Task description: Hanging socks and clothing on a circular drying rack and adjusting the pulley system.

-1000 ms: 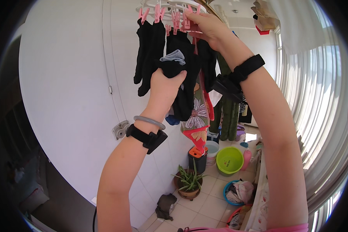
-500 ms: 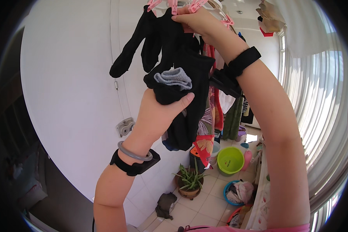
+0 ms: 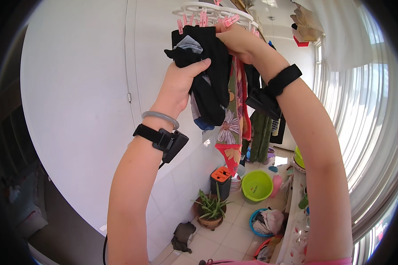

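Observation:
Overhead hangs a white round drying rack (image 3: 192, 6) with pink clothes pegs (image 3: 203, 18) on it. Just under the pegs, my left hand (image 3: 177, 81) is wrapped round a bundle of black socks (image 3: 212, 95); a folded grey sock (image 3: 190, 44) pokes out at its top. My right hand (image 3: 238, 42) is raised to the rack, pinching the upper edge of the black fabric beside a peg. Some of its fingers are hidden behind the fabric and pegs. Whether any peg is closed on that fabric I cannot tell.
Behind the socks hang a red-and-green flowered towel (image 3: 229, 128) and other laundry. On the tiled floor stand a potted aloe (image 3: 211, 211), a black bin with an orange lid (image 3: 221, 176), a green basin (image 3: 257, 185) and a blue basin (image 3: 269, 221) of clothes. Pale curtains (image 3: 362, 110) line the right.
My left hand has risen with the sock bundle, up to the pegs. More of the rack shows now. My right hand has stayed by the pegs, a little lower in view.

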`<control>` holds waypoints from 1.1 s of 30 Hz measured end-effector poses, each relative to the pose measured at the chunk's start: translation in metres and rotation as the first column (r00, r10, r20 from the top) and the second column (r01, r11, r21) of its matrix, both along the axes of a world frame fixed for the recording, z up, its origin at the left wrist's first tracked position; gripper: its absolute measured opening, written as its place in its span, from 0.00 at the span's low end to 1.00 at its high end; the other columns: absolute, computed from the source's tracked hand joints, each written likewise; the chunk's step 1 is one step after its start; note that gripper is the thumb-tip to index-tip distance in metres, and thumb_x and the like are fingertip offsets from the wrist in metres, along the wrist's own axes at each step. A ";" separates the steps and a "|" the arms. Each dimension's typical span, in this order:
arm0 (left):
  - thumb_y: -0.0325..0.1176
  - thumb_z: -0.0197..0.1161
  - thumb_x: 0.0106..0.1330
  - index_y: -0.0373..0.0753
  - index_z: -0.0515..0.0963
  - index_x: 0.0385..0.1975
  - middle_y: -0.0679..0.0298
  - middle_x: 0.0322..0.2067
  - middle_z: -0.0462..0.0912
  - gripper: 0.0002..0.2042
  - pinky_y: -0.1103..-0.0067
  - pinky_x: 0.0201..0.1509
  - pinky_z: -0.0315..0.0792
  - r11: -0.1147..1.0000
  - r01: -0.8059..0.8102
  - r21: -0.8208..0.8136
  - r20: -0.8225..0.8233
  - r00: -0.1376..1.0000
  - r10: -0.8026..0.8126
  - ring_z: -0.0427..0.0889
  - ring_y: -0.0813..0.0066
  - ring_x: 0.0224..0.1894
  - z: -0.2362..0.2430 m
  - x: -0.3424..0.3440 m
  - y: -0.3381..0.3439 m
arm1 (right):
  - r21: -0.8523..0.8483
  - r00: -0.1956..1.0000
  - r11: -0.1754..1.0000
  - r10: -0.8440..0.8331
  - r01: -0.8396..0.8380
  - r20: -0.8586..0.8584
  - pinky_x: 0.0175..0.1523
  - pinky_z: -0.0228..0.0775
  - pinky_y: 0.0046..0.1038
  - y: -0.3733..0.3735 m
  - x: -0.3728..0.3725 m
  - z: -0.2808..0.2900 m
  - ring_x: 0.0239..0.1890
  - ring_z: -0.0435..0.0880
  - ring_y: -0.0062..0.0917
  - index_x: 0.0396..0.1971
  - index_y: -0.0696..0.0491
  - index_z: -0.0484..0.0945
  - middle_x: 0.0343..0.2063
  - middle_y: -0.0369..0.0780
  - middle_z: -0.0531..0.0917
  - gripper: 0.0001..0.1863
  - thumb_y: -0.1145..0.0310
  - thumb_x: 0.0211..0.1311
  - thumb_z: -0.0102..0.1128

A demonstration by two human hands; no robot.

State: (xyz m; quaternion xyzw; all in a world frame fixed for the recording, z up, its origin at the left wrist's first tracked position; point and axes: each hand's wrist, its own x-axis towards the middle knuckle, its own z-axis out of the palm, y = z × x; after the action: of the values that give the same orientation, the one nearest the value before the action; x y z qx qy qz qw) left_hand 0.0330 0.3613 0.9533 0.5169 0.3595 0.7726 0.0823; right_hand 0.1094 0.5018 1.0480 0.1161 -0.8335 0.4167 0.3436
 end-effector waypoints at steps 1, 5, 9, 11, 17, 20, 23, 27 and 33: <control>0.29 0.68 0.56 0.34 0.74 0.48 0.64 0.42 0.79 0.20 0.77 0.50 0.70 0.999 -0.036 0.009 -0.006 0.999 0.036 0.78 0.73 0.44 -0.006 0.000 0.001 | 0.006 1.000 1.000 0.001 -0.001 -0.003 0.33 0.61 0.15 -0.005 0.003 -0.003 0.25 0.70 0.09 0.31 0.49 0.78 0.24 0.26 0.76 0.06 0.68 0.54 0.63; 0.30 0.68 0.55 0.32 0.75 0.45 0.64 0.40 0.79 0.19 0.78 0.50 0.69 0.971 -0.238 0.026 -0.050 0.970 0.239 0.76 0.74 0.43 -0.031 0.009 0.000 | 0.037 0.991 0.992 -0.121 0.123 -0.051 0.31 0.56 0.17 -0.016 0.009 -0.010 0.22 0.65 0.13 0.27 0.49 0.78 0.21 0.27 0.71 0.12 0.56 0.53 0.64; 0.32 0.68 0.55 0.31 0.74 0.45 0.62 0.39 0.80 0.19 0.78 0.48 0.69 0.885 -0.460 0.069 -0.174 0.868 0.465 0.77 0.74 0.42 -0.046 0.019 0.006 | 0.070 0.963 0.972 -0.210 0.224 -0.167 0.33 0.58 0.20 -0.019 0.006 -0.010 0.24 0.66 0.16 0.25 0.49 0.78 0.20 0.29 0.71 0.18 0.48 0.51 0.62; 0.31 0.69 0.54 0.31 0.75 0.45 0.61 0.39 0.80 0.19 0.78 0.48 0.69 0.801 -0.570 0.185 -0.210 0.773 0.599 0.77 0.74 0.42 -0.048 0.013 0.006 | 0.067 0.937 0.938 -0.330 0.339 -0.118 0.34 0.60 0.21 -0.020 0.001 -0.007 0.25 0.69 0.16 0.26 0.50 0.78 0.22 0.30 0.75 0.19 0.48 0.50 0.62; 0.30 0.69 0.52 0.31 0.72 0.47 0.54 0.42 0.80 0.23 0.76 0.50 0.70 0.714 -0.685 0.145 -0.306 0.655 0.691 0.79 0.67 0.44 -0.031 -0.033 -0.004 | 0.048 0.974 0.984 -0.162 0.172 -0.160 0.39 0.68 0.17 -0.013 -0.011 -0.006 0.30 0.78 0.15 0.29 0.51 0.80 0.23 0.31 0.78 0.16 0.52 0.56 0.60; 0.30 0.70 0.51 0.29 0.69 0.50 0.51 0.42 0.80 0.26 0.75 0.50 0.71 0.692 -0.680 0.243 -0.250 0.646 0.722 0.79 0.62 0.46 -0.019 -0.063 0.010 | 0.067 0.980 0.986 -0.141 0.151 -0.143 0.43 0.70 0.17 -0.009 -0.016 0.004 0.35 0.80 0.15 0.30 0.51 0.80 0.25 0.31 0.79 0.16 0.51 0.59 0.58; 0.30 0.70 0.51 0.28 0.71 0.46 0.54 0.41 0.80 0.24 0.76 0.48 0.71 0.789 -0.605 0.109 -0.312 0.733 0.605 0.79 0.67 0.43 -0.007 -0.077 0.014 | -0.014 0.988 0.999 -0.045 0.043 -0.150 0.44 0.70 0.17 -0.015 -0.024 0.007 0.36 0.80 0.17 0.33 0.51 0.80 0.31 0.32 0.80 0.17 0.51 0.60 0.57; 0.31 0.70 0.51 0.28 0.74 0.44 0.55 0.38 0.81 0.22 0.76 0.47 0.72 0.901 -0.433 -0.034 -0.214 0.884 0.416 0.80 0.67 0.41 0.002 -0.087 0.027 | -0.050 0.993 0.998 -0.046 0.041 -0.109 0.47 0.71 0.19 -0.005 -0.041 0.018 0.40 0.80 0.20 0.39 0.52 0.79 0.39 0.34 0.80 0.19 0.51 0.60 0.57; 0.34 0.72 0.52 0.26 0.75 0.38 0.58 0.35 0.81 0.21 0.77 0.41 0.72 0.854 -0.519 0.005 -0.339 0.803 0.490 0.77 0.74 0.36 0.001 -0.071 0.019 | 0.057 0.960 0.969 -0.230 0.242 -0.161 0.42 0.69 0.21 -0.026 -0.067 0.015 0.32 0.76 0.18 0.49 0.56 0.75 0.39 0.36 0.79 0.25 0.58 0.55 0.65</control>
State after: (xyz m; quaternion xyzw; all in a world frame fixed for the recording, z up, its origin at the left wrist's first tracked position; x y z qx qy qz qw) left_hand -0.0376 0.3806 0.9542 0.5193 0.5261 0.6530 -0.1646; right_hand 0.0425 0.4761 1.0635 0.0604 -0.8279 0.3306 0.4491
